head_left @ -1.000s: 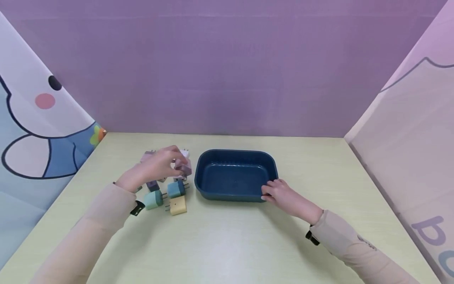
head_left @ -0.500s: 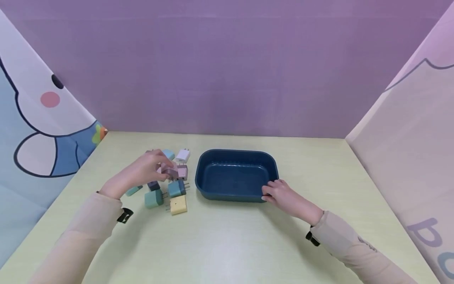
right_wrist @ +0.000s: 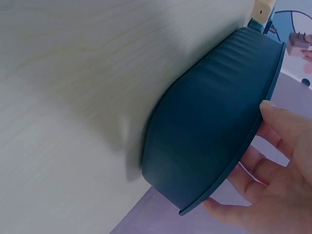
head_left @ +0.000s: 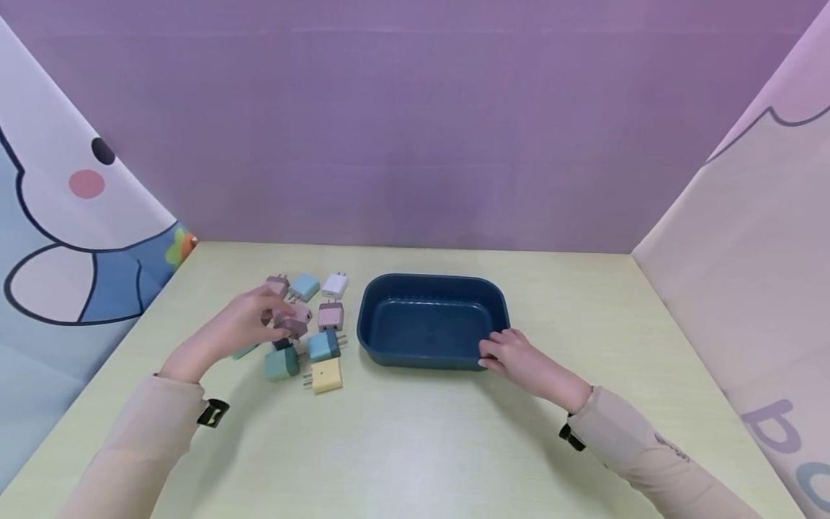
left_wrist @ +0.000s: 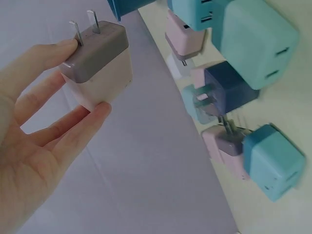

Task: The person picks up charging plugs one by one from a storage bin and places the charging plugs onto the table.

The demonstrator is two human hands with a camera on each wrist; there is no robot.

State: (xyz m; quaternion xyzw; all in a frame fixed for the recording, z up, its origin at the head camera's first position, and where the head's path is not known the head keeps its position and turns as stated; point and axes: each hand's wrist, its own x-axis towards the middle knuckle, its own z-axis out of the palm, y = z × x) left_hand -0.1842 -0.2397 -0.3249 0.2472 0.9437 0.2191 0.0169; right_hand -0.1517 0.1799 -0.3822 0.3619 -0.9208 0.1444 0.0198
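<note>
My left hand (head_left: 240, 328) pinches a pink plug-in charger (left_wrist: 100, 63) with a mauve-grey end, its two metal prongs pointing up in the left wrist view. It is held over the left cluster of chargers, thumb on one side and fingertips on the other. At the centre of the table stands a dark blue plastic bin (head_left: 421, 359). My right hand (head_left: 527, 360) grips its near right corner, with the thumb on the outer wall and the fingers over the rim in the right wrist view.
Around the left hand lie a yellow charger (head_left: 326, 375), a green one (head_left: 281, 364), a blue one (head_left: 323, 346), a pink one (head_left: 331, 316), a white one (head_left: 335, 285) and a light blue one (head_left: 305, 286). A purple backdrop (head_left: 415, 130) rises behind the table.
My left hand has moved left, away from the bin, carrying the pink charger and uncovering the pink, white and light blue chargers behind it. The right hand and the bin stay put.
</note>
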